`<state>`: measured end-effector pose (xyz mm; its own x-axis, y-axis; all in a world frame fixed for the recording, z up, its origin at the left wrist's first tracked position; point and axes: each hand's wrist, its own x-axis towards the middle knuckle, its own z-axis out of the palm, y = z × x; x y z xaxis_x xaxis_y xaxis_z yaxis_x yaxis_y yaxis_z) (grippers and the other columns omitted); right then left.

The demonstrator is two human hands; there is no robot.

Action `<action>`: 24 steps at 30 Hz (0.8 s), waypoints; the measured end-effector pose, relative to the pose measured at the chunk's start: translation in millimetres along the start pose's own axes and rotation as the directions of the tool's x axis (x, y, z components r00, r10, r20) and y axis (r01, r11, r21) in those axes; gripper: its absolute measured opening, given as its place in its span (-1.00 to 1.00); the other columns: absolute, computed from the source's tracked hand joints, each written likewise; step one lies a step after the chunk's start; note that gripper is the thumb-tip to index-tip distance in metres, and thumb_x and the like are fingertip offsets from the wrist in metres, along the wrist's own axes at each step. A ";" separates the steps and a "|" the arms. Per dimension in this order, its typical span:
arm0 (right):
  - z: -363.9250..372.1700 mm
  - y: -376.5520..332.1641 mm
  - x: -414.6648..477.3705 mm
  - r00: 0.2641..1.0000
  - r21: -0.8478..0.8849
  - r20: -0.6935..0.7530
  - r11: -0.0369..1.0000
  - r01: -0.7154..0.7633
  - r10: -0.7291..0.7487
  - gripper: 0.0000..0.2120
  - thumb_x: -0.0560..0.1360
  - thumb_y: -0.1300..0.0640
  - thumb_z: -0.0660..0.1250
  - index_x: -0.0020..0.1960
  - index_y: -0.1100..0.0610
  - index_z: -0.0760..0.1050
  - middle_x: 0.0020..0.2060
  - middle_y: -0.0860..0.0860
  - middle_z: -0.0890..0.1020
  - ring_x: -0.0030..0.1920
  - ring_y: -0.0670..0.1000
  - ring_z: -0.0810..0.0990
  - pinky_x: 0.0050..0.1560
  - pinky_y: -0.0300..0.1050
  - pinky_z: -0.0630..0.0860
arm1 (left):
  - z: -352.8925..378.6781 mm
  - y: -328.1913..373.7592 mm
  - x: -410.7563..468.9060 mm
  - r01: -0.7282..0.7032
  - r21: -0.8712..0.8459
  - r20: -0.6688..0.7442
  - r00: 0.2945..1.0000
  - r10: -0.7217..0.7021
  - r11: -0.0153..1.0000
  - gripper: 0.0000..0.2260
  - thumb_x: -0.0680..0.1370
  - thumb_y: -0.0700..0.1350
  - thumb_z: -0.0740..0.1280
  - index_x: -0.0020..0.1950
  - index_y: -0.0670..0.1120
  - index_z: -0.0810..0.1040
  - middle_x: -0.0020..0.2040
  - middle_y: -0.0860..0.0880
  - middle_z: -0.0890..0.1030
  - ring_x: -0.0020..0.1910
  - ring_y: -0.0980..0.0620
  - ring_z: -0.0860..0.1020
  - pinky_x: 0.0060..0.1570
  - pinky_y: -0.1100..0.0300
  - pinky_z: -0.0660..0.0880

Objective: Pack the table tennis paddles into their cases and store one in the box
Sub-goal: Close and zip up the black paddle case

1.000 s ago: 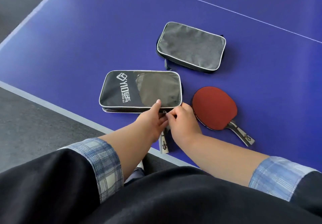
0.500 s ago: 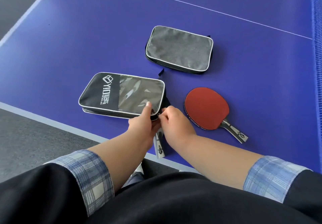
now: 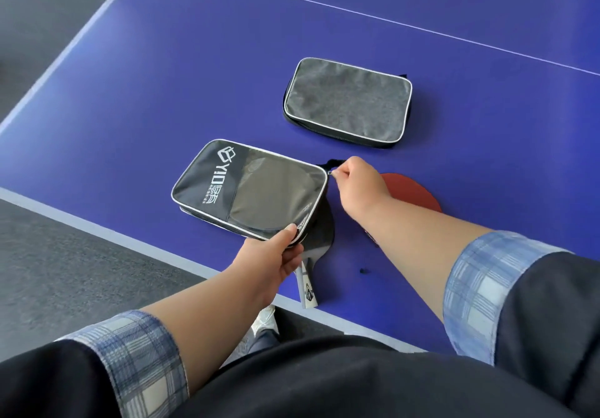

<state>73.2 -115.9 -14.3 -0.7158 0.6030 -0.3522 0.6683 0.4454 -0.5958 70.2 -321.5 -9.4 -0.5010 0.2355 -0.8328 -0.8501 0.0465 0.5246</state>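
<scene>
Blue bench (image 3: 162,86) fills the head view. A black logo case (image 3: 250,190) is pinned at its near corner by the left hand (image 3: 276,261), while the zipper pull (image 3: 331,172) is pinched by the right hand (image 3: 360,180) (steady tension advised). Two cases are counted, including a grey case (image 3: 347,102), and two paddles: a black paddle (image 3: 316,239) under the logo case and a red paddle (image 3: 415,195).

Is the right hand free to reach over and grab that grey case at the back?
Probably not at once. The right hand is pinching the zipper pull of the black case. Nothing lies between it and the grey case, so letting go should clear the way.
</scene>
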 end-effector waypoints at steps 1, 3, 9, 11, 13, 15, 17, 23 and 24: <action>-0.7 -1.3 6.4 1.000 -0.004 0.010 1.000 0.001 -0.001 -0.82 0.62 0.02 0.26 -0.09 0.12 0.46 -0.14 0.04 0.61 -0.06 0.14 0.56 -0.09 -0.05 0.39 | -1.7 0.9 -0.8 0.002 0.004 0.016 1.000 -0.002 1.000 -0.80 0.52 -0.12 0.47 0.09 -0.17 0.61 -0.20 -0.02 0.72 -0.29 0.08 0.69 -0.34 0.24 0.58; 1.9 -3.8 15.6 0.999 0.021 0.037 1.000 -0.015 0.015 -0.82 0.61 0.02 0.26 -0.06 0.12 0.48 -0.07 0.08 0.66 -0.05 0.14 0.63 0.01 0.01 0.51 | -4.6 3.9 -1.1 0.010 0.011 0.045 0.999 -0.010 1.000 -0.83 0.53 -0.12 0.46 0.09 -0.14 0.61 -0.24 0.01 0.72 -0.30 0.09 0.68 -0.34 0.24 0.59; 23.7 -10.3 12.8 0.934 0.482 0.196 0.800 -0.358 0.300 -0.82 0.61 0.01 0.26 0.00 0.10 0.57 -0.05 0.03 0.68 -0.21 0.00 0.71 -0.24 -0.02 0.67 | -15.5 12.7 -1.9 0.013 0.084 0.084 0.996 -0.020 0.996 -0.81 0.54 -0.12 0.45 0.11 -0.15 0.60 -0.24 -0.01 0.70 -0.31 0.09 0.67 -0.32 0.24 0.59; 26.8 -13.6 10.2 0.887 0.582 0.314 0.670 -0.461 0.338 -0.83 0.63 0.04 0.25 -0.02 0.07 0.57 -0.18 -0.01 0.67 -0.31 -0.06 0.67 -0.34 -0.12 0.64 | -21.3 15.9 -4.4 0.017 0.126 0.111 0.993 -0.031 0.992 -0.78 0.55 -0.12 0.44 0.17 -0.15 0.59 -0.20 -0.01 0.69 -0.32 0.09 0.66 -0.30 0.23 0.60; 27.2 -17.0 7.7 0.845 0.639 0.406 0.553 -0.535 0.349 -0.87 0.63 0.05 0.26 -0.02 0.05 0.55 -0.23 -0.03 0.65 -0.31 -0.07 0.64 -0.39 -0.15 0.60 | -30.1 21.1 -6.2 0.028 0.150 0.148 0.988 -0.051 0.988 -0.78 0.55 -0.12 0.43 0.18 -0.12 0.59 -0.22 0.01 0.69 -0.32 0.10 0.65 -0.28 0.22 0.60; 25.8 -20.5 3.4 0.823 0.659 0.454 0.492 -0.568 0.341 -0.89 0.63 0.04 0.27 0.03 0.06 0.53 -0.25 -0.04 0.64 -0.25 -0.05 0.62 -0.39 -0.15 0.59 | -39.0 31.2 -9.5 0.040 0.169 0.192 0.979 -0.072 0.985 -0.82 0.55 -0.13 0.43 0.14 -0.11 0.61 -0.23 0.02 0.69 -0.32 0.10 0.65 -0.26 0.20 0.61; 23.5 -23.1 -0.7 0.808 0.670 0.497 0.453 -0.589 0.315 -0.87 0.64 0.03 0.27 -0.03 0.05 0.52 -0.38 -0.08 0.65 -0.29 -0.07 0.63 -0.36 -0.14 0.59 | -47.4 43.3 -12.1 0.029 0.202 0.229 0.970 -0.077 0.979 -0.84 0.56 -0.13 0.42 0.12 -0.09 0.61 -0.24 0.02 0.69 -0.31 0.09 0.65 -0.23 0.19 0.62; 7.1 -22.6 -27.3 0.787 0.718 0.587 0.327 -0.614 0.188 -0.73 0.62 -0.12 0.24 0.09 0.05 0.55 -0.05 0.04 0.71 -0.08 0.05 0.72 0.03 0.04 0.60 | -66.6 77.9 -22.0 -0.157 0.478 0.363 0.931 -0.032 0.864 -0.71 0.56 -0.17 0.42 0.25 -0.08 0.46 -0.24 0.02 0.66 -0.28 0.02 0.61 -0.13 0.13 0.59; 4.8 -21.5 -35.1 0.786 0.714 0.595 0.337 -0.613 0.169 -0.67 0.59 -0.17 0.27 0.11 0.06 0.59 0.05 0.05 0.71 0.04 0.09 0.71 0.14 0.06 0.59 | -65.7 83.4 -23.5 -0.193 0.536 0.384 0.923 -0.034 0.822 -0.66 0.54 -0.17 0.45 0.26 -0.05 0.43 -0.23 0.00 0.68 -0.25 0.00 0.63 -0.12 0.12 0.60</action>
<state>83.0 -149.8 7.4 -0.5697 0.1553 -0.8070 0.5200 -0.6923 -0.5003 0.4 -387.0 42.2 -0.3709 0.5884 -0.7185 -0.5149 0.5136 0.6864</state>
